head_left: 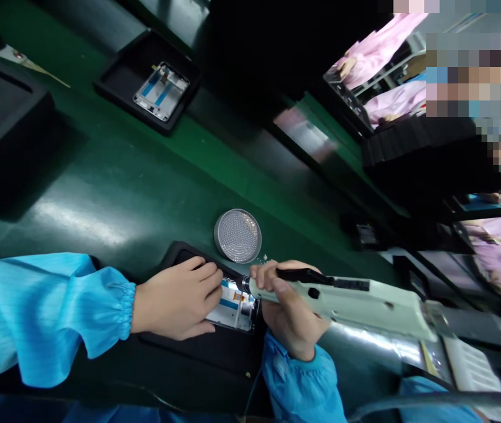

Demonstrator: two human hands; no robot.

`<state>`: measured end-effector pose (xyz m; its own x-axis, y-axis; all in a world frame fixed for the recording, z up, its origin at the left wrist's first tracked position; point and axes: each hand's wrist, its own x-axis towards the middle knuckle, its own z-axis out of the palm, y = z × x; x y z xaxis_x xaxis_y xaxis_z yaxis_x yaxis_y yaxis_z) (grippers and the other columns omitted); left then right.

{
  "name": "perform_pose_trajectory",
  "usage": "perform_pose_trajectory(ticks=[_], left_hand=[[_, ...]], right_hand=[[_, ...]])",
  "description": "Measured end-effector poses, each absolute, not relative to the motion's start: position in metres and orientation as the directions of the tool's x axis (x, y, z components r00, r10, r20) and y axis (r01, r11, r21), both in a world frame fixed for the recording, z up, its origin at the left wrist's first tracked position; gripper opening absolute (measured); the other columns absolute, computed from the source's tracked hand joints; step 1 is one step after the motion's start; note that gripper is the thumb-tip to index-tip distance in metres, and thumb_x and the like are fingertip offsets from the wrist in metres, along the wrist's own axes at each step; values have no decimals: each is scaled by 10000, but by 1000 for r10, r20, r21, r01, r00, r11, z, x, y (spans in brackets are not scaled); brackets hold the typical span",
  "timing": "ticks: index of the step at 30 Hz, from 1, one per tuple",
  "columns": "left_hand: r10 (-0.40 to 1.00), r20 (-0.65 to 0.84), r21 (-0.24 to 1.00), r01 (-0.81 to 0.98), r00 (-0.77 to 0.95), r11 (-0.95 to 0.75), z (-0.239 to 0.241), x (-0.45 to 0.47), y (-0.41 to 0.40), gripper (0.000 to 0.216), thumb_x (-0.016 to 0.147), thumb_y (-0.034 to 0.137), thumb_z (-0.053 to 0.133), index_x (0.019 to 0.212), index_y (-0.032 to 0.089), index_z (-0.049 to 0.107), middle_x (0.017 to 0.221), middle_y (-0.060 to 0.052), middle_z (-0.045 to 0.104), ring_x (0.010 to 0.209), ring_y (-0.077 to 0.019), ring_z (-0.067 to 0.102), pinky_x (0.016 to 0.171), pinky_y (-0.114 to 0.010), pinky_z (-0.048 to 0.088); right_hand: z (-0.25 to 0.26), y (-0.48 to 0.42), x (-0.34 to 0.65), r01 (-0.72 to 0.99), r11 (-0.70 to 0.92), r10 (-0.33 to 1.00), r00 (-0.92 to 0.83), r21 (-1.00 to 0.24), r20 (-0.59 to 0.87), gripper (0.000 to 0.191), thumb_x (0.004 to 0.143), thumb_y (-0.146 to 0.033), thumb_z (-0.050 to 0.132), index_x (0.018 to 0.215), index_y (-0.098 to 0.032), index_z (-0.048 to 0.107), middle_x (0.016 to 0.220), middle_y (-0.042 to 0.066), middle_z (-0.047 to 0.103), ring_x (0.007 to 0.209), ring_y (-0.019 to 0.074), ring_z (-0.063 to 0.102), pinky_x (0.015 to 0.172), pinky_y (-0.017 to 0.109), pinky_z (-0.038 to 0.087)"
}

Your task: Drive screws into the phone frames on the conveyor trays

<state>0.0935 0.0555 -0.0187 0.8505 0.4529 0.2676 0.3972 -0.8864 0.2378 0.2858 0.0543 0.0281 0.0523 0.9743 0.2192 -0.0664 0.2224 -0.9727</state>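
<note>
My right hand (292,305) is wrapped round a pale green electric screwdriver (365,308), its tip end pointing left. That tip meets the upper right part of an open phone body (236,305), where silver metal and blue strips show. My left hand (184,299) lies flat with fingers stretched over the left part of the phone, steadying contact along its edge. The phone rests in a black foam tray (177,252). Just above stands a round grey dish (238,236) with a dimpled surface and small screws along its upper right. A few tiny screws (265,257) lie beside it.
A second black tray (162,120) at the upper left holds another open phone body (162,91). A dark foam block (3,123) stands at the far left on the green table (144,170). People in pink sleeves (386,53) work across the line.
</note>
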Motion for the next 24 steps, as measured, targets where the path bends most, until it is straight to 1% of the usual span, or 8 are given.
perform_pose_trajectory(ticks=[5,6,8,10,12,16,20,24], left_hand=[[439,279,239,381,854,-893,-17,93,57,468,892,461,637,1146,68,609,1203,-230,618,1103,-351,585,923,-460,494],[431,307,215,379,849,-900,-15,93,55,454,886,418,655,1154,57,599,1190,-238,620,1101,-355,589,925,-474,499],[386,395,117,372,834,-921,-7,93,51,387,895,276,644,1184,26,579,1160,-245,630,1082,-352,605,932,-500,500],[313,464,10,349,829,-937,3,93,45,324,907,128,565,1205,0,570,1114,-233,649,1032,-335,630,910,-501,513],[246,477,-41,301,844,-953,15,92,40,312,908,56,492,1198,-13,582,1060,-215,667,952,-317,651,835,-477,539],[175,453,0,196,874,-981,34,96,37,297,899,20,466,1149,-25,620,1010,-207,682,848,-307,658,694,-431,554],[137,446,48,129,884,-990,41,102,39,277,897,8,470,1105,-26,648,1001,-220,689,803,-295,652,644,-419,550],[145,433,94,115,890,-989,43,105,40,281,908,10,457,1106,-20,654,949,-197,691,779,-280,636,617,-411,543]], right_hand=[[57,65,310,-83,317,932,213,-945,294,165,755,-169,634,911,-218,655,560,-41,529,580,138,543,670,345,493],[63,67,316,-80,340,915,258,-937,310,161,741,-175,638,897,-213,648,553,-46,516,575,134,539,669,340,491],[74,70,327,-77,367,884,338,-927,322,170,712,-200,659,878,-210,627,536,-57,492,557,127,527,659,328,487],[81,72,335,-81,385,854,408,-920,321,194,675,-215,680,855,-208,609,514,-64,484,534,122,514,640,320,481],[85,73,339,-77,407,826,457,-910,331,201,639,-211,680,824,-202,601,491,-64,496,509,120,508,617,320,481],[92,76,340,-51,474,773,501,-879,389,193,603,-182,654,779,-206,578,482,-63,525,468,120,511,569,323,482],[93,74,340,-43,508,769,474,-861,430,194,616,-150,640,792,-207,579,510,-70,518,467,115,516,555,328,488],[91,73,343,-33,523,768,450,-852,455,176,631,-141,625,797,-197,618,523,-63,531,489,128,542,564,350,494]])
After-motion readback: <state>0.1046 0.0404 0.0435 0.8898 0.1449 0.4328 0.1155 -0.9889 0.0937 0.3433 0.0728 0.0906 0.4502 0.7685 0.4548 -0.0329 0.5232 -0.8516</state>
